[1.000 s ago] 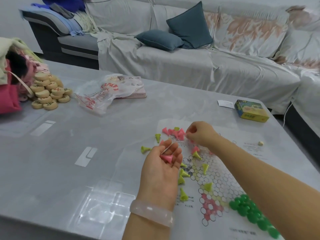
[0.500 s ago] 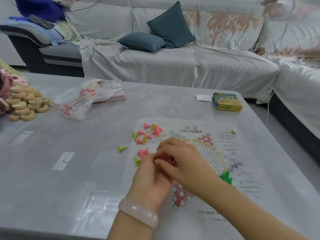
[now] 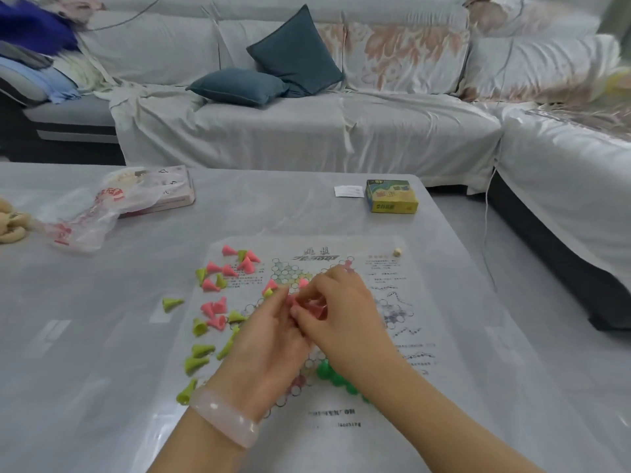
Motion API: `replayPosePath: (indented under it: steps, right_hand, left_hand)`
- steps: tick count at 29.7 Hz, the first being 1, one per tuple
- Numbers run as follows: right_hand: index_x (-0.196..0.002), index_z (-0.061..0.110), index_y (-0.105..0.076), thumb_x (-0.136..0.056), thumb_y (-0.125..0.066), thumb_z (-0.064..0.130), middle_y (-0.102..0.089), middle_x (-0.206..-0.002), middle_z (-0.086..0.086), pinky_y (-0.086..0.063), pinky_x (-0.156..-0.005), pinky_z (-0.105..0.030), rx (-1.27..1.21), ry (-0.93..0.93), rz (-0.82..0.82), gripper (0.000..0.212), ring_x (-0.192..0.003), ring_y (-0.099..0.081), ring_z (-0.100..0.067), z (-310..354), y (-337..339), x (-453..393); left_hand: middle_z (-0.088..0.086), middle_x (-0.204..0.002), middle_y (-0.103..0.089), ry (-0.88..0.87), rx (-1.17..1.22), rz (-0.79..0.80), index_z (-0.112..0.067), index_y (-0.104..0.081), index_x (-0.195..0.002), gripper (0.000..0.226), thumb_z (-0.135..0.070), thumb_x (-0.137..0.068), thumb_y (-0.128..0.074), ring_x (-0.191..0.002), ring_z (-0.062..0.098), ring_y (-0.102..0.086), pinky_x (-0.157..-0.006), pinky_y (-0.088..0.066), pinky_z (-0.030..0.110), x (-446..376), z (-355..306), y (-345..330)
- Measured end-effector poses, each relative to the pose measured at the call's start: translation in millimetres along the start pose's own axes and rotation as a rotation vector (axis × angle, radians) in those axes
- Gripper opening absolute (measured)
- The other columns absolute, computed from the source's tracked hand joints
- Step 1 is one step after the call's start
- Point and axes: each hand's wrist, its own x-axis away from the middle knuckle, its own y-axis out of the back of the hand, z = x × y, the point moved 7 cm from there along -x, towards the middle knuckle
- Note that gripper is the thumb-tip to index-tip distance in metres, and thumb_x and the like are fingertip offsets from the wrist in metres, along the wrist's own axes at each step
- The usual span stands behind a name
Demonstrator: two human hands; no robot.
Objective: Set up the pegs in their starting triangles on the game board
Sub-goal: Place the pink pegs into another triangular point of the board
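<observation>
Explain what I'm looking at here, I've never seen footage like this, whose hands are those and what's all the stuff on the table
There is no machine here. A person wears a camera on their head, so you look down at their own two hands. The left hand, with a pale bracelet on its wrist, and the right hand meet over a printed paper game board on a grey table. Together they hold small pink pegs; which hand grips them is unclear. Loose pink and yellow-green cone pegs lie on the board's left side, dark green pegs near the right forearm. Farther back sit a yellow box and a plastic bag.
</observation>
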Motion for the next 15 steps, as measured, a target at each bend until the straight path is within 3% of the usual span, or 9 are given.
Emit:
replayPosePath:
  steps: [2, 5, 8, 10, 13, 15]
  right_hand:
    - [-0.085, 0.021, -0.064, -0.081, -0.061, 0.023, -0.05, -0.086, 0.007, -0.037, -0.085, -0.026, -0.052, 0.005, -0.013, 0.005, -0.093, -0.046, -0.013, 2.3, 0.8, 3.1]
    - [-0.077, 0.027, -0.063, -0.078, -0.065, 0.018, -0.06, -0.083, 0.007, -0.042, -0.071, -0.015, -0.322, -0.104, -0.098, 0.01, -0.078, -0.053, -0.004, -10.2, 25.8, 2.0]
    - [-0.081, 0.029, -0.063, -0.08, -0.065, 0.02, -0.063, -0.076, 0.007, -0.047, -0.062, -0.012, -0.513, -0.228, -0.324, 0.009, -0.067, -0.056, 0.001, -54.0, 78.2, -9.6]
    - [-0.082, 0.028, -0.061, -0.082, -0.064, 0.021, -0.063, -0.077, 0.009, -0.045, -0.06, -0.013, -0.531, -0.341, -0.438, 0.008, -0.069, -0.056, -0.001, -95.1, 99.9, -16.2]
    - [-0.082, 0.025, -0.06, -0.082, -0.065, 0.022, -0.065, -0.078, 0.006, -0.043, -0.066, -0.02, -0.419, -0.426, -0.387, 0.006, -0.075, -0.059, -0.009, -140.2, 84.4, -28.7]
    - [-0.081, 0.026, -0.06, -0.081, -0.066, 0.025, -0.066, -0.078, 0.004, -0.046, -0.07, -0.023, -0.325, -0.378, -0.283, 0.007, -0.078, -0.062, -0.011, -150.2, 60.8, -45.5]
  left_hand:
    - [0.012, -0.072, -0.067, 0.003, 0.016, 0.019, 0.0, -0.071, -0.068, 0.053, -0.024, -0.096, -0.033, -0.071, 0.018, -0.068, -0.073, -0.052, 0.031, -1.2, 2.7, -8.1]
    - [0.019, -0.085, -0.068, 0.015, 0.033, -0.037, 0.007, -0.065, -0.094, 0.041, -0.022, -0.094, -0.036, -0.085, 0.023, -0.064, -0.079, -0.054, 0.032, -7.2, 8.2, -8.8]
    - [0.019, -0.085, -0.062, 0.076, 0.061, -0.116, 0.005, -0.06, -0.093, 0.022, -0.007, -0.08, -0.048, -0.08, 0.025, -0.058, -0.073, -0.052, 0.031, -12.2, 11.1, 1.7]
    - [0.018, -0.081, -0.061, 0.094, 0.075, -0.111, 0.004, -0.059, -0.093, 0.019, -0.001, -0.081, -0.046, -0.075, 0.024, -0.059, -0.066, -0.057, 0.029, -16.5, 7.3, 4.6]
    - [0.017, -0.076, -0.065, 0.061, 0.089, -0.084, 0.002, -0.057, -0.099, 0.02, 0.001, -0.084, -0.043, -0.068, 0.024, -0.067, -0.059, -0.059, 0.029, -24.6, -7.1, 6.6]
    - [0.015, -0.075, -0.067, 0.021, 0.104, -0.064, -0.001, -0.057, -0.098, 0.019, -0.001, -0.082, -0.046, -0.062, 0.02, -0.067, -0.054, -0.057, 0.023, -28.9, -18.8, 7.5]
